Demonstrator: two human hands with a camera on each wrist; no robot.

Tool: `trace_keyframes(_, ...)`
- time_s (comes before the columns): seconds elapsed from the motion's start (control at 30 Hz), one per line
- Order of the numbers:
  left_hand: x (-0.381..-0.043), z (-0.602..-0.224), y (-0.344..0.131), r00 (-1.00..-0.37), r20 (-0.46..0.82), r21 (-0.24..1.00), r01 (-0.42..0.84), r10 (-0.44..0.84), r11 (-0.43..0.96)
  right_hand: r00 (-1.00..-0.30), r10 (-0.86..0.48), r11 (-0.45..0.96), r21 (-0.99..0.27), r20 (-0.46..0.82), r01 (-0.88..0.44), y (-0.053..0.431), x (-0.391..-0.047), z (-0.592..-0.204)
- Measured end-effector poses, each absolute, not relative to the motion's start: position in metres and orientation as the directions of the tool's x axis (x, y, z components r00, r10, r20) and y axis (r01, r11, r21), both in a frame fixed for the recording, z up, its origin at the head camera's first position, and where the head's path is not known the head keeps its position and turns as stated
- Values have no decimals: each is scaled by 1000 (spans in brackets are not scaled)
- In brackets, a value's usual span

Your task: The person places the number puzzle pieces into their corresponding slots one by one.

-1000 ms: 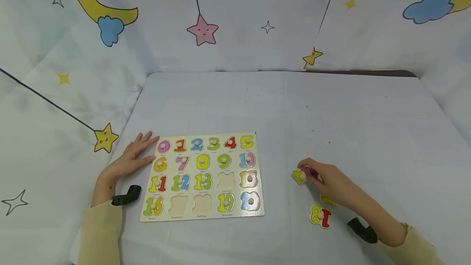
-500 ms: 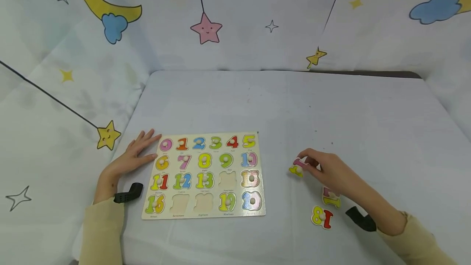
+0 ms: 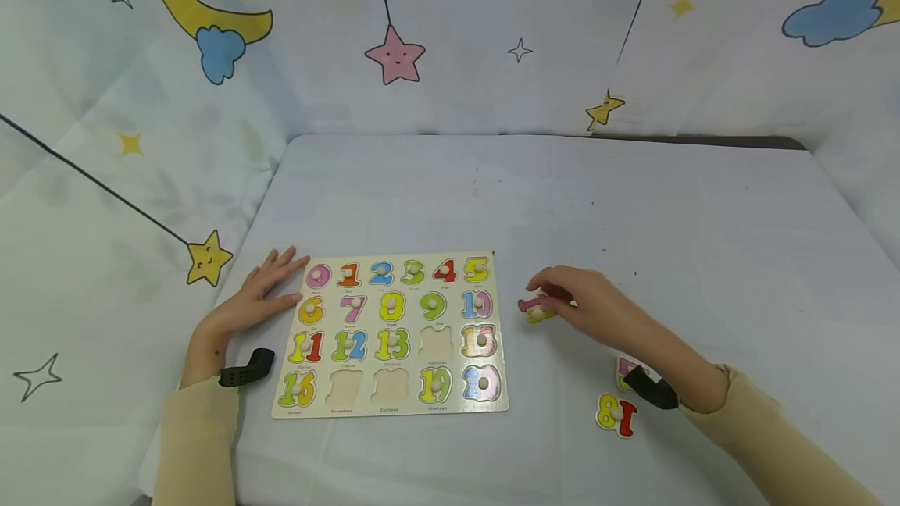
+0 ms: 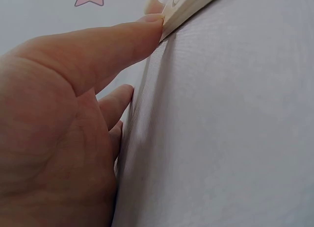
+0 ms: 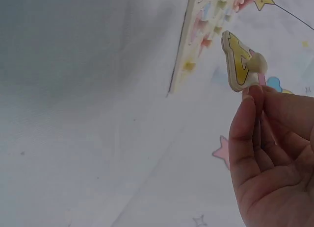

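Observation:
A wooden number puzzle board (image 3: 413,399) lies on the white table in the head view, with knobbed number pieces in most of its recesses. Three recesses are bare: one in the third row and two in the bottom row. My left hand (image 3: 255,295) rests at the board's left edge, fingers extended; in the left wrist view its thumb (image 4: 117,45) touches that edge. Right of the board, my right hand (image 3: 587,299) pinches a puzzle piece (image 5: 239,60) above the table. This piece has a yellow 4, a pink digit and a round knob.
A red and yellow 18 piece (image 3: 616,415) lies upside down on the table to the right. Just behind it, another piece (image 3: 623,371) is partly hidden under the black wrist camera (image 3: 651,389). Printed cloth walls (image 3: 464,92) stand behind and at the left.
My right hand has moved left toward the board, carrying the pinched piece, which has turned and tilted. The left hand stays at the board's edge. The head view has shifted slightly.

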State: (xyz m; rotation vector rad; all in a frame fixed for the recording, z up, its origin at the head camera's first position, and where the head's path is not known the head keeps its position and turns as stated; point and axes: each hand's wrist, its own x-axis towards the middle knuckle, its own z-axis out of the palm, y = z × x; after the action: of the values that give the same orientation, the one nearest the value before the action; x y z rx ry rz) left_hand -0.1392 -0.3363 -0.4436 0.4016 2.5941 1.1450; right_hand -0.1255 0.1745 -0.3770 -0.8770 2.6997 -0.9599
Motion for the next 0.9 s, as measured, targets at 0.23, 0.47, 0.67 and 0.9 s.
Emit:
trace_keyframes(0.23,-139,-444,-337,-924,-139,743,141,357,655,-803,-596,599,-654,20,-461,136,-140,-374)
trace_keyframes(0.47,-139,-445,-337,-924,-133,734,151,359,662,-726,-688,533,-687,-14,-493,89,-153,-373)
trace_keyframes(0.67,-140,-446,-335,-922,-134,733,154,364,662,-681,-730,545,-652,-59,-528,58,-155,-382)
trace_keyframes(0.9,-140,-447,-337,-926,-136,732,145,352,666,-662,-737,575,-641,-137,-508,38,-150,-397)
